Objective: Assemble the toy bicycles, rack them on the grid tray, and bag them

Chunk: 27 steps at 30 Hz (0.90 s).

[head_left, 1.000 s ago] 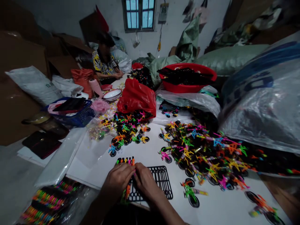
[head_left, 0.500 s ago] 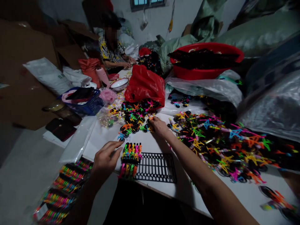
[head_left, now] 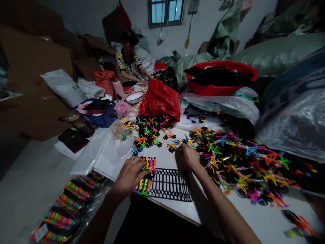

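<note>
My left hand [head_left: 132,174] is at the left end of a black plastic rack [head_left: 171,184], its fingers and thumb closed about the bright row of toy bicycles [head_left: 151,163] standing in it. The hand covers part of that row. The rack's right part shows bare slots. To the right of centre, my right hand [head_left: 190,156] is closed, fingertips bent down at a small yellow-framed toy bicycle [head_left: 172,145] with black wheels. The exact grip is partly hidden. An orange toy bicycle [head_left: 169,136] lies just beyond.
A large heap of toy bicycles [head_left: 228,152] covers the table's right side; a smaller pile [head_left: 149,127] lies by a red plastic bag [head_left: 161,100]. Behind stand a red basin [head_left: 218,88] and a blue basket [head_left: 100,117]. Packed bicycles [head_left: 67,200] lie lower left. A co-worker [head_left: 129,66] sits across.
My left hand has moved right onto the row in the rack. My right hand has drawn back from the small pile, with the yellow toy bicycle at its fingertips. The view has tilted up.
</note>
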Each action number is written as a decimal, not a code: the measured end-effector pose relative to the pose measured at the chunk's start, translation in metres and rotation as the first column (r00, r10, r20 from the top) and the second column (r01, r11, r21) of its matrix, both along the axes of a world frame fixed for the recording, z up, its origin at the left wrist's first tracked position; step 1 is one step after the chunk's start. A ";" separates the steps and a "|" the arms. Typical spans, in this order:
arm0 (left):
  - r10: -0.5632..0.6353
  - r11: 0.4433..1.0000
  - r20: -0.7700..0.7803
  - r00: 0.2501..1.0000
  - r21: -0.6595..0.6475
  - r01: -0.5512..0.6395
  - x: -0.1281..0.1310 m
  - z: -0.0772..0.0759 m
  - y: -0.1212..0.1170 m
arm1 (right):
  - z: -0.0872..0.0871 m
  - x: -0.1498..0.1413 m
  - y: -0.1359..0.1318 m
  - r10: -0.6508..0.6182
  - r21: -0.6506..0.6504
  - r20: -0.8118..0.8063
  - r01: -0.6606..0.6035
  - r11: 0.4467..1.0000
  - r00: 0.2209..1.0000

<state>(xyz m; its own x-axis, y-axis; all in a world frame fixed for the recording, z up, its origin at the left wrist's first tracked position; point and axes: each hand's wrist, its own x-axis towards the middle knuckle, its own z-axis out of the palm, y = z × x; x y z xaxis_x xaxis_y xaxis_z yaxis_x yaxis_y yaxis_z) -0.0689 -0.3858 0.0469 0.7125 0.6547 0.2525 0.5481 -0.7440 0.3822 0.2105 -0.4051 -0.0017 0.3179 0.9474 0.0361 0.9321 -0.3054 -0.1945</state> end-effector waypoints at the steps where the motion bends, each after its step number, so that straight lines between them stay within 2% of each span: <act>1: -0.012 1.000 0.003 1.000 -0.005 0.012 -0.001 -0.001 0.001 | 0.003 -0.006 -0.007 -0.019 0.029 -0.022 0.020 0.999 1.000; 3: -0.018 1.000 0.049 0.999 -0.011 0.019 0.001 -0.005 0.001 | 0.011 -0.027 -0.021 0.033 0.138 -0.173 -0.009 0.990 0.984; 4: -0.015 1.000 0.081 0.997 -0.011 0.016 0.002 -0.007 0.001 | 0.015 -0.040 -0.028 0.113 0.210 -0.294 -0.051 0.976 0.949; 6: -0.014 1.000 0.123 0.992 -0.007 0.015 0.004 -0.012 0.002 | 0.020 -0.072 -0.041 0.320 0.361 -0.507 -0.140 0.922 0.800; 7: -0.019 1.000 0.124 0.992 -0.006 0.020 0.004 -0.014 0.002 | 0.020 -0.088 -0.046 0.396 0.422 -0.560 -0.161 0.892 0.728; 9: -0.033 0.999 0.104 0.994 -0.006 0.034 0.004 -0.015 0.003 | 0.019 -0.115 -0.051 0.459 0.495 -0.587 -0.152 0.855 0.667; 12: -0.056 0.998 0.083 0.995 -0.016 0.058 0.002 -0.015 0.005 | 0.014 -0.131 -0.052 0.454 0.528 -0.576 -0.115 0.842 0.680; 14: -0.063 0.998 0.088 0.994 -0.020 0.065 0.002 -0.014 0.006 | 0.012 -0.123 -0.051 0.478 0.529 -0.563 -0.150 0.835 0.674; 16: -0.064 0.998 0.103 0.993 -0.016 0.066 0.003 -0.015 0.009 | 0.013 -0.100 -0.046 0.464 0.503 -0.523 -0.181 0.845 0.715; 18: -0.076 0.997 0.122 0.990 -0.007 0.077 0.003 -0.018 0.012 | 0.016 -0.068 -0.037 0.307 0.402 -0.424 -0.127 0.907 0.852; 20: -0.090 0.996 0.130 0.987 0.004 0.091 0.002 -0.020 0.015 | 0.017 -0.038 -0.022 0.061 0.235 -0.214 -0.009 0.972 0.975; 21: -0.094 0.996 0.128 0.987 0.010 0.093 0.002 -0.021 0.016 | 0.016 -0.027 -0.014 -0.024 0.160 -0.102 0.041 0.986 0.995; 23: -0.088 0.996 0.121 0.989 0.019 0.086 0.002 -0.022 0.019 | 0.014 -0.014 0.004 -0.078 0.069 0.034 0.075 0.995 0.996; 27: -0.076 0.997 0.121 0.990 0.033 0.073 0.001 -0.023 0.026 | 0.008 -0.019 0.016 -0.058 0.080 0.034 0.055 0.995 0.998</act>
